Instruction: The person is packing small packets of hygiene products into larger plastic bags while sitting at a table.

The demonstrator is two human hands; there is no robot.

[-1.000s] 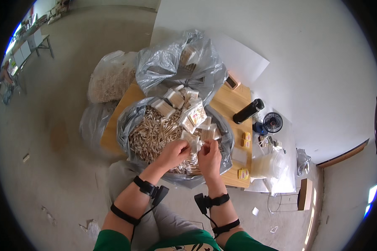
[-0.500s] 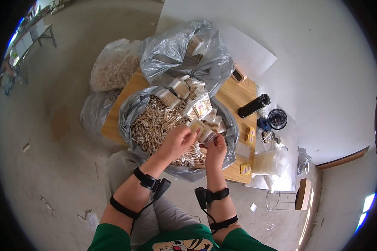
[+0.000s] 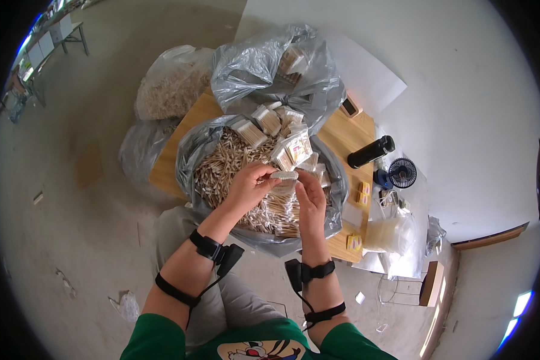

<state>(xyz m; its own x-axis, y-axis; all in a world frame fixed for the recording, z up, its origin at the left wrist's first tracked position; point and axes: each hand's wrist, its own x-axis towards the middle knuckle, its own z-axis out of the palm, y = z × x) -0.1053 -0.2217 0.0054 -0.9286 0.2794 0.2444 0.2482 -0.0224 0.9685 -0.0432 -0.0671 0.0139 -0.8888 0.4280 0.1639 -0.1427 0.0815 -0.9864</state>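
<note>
Over a large grey plastic bag (image 3: pixel 191 143) full of loose cotton swabs (image 3: pixel 227 161), a small clear packet of cotton swabs (image 3: pixel 284 176) is held between my two hands. Its row of white tips faces up. My left hand (image 3: pixel 250 185) pinches the left end with thumb and fingers. At the right end, my right hand (image 3: pixel 311 203) has its fingers behind the packet and its thumb close in front. Several filled packets (image 3: pixel 267 120) lie on the swabs just beyond, one with a printed card (image 3: pixel 296 147).
The bag rests on a wooden table (image 3: pixel 168 171). A second grey bag (image 3: pixel 243 66) with packets stands behind it, and a clear sack (image 3: pixel 173 90) sits at the left. Along the right are a black flask (image 3: pixel 371 152), small fan (image 3: pixel 402 173), yellow boxes (image 3: pixel 363 192) and clear plastic bags (image 3: pixel 396 235).
The packet has turned from its flat face showing to its tip end showing, and has moved slightly up. My left hand has risen a little with it; the view has shifted slightly.
</note>
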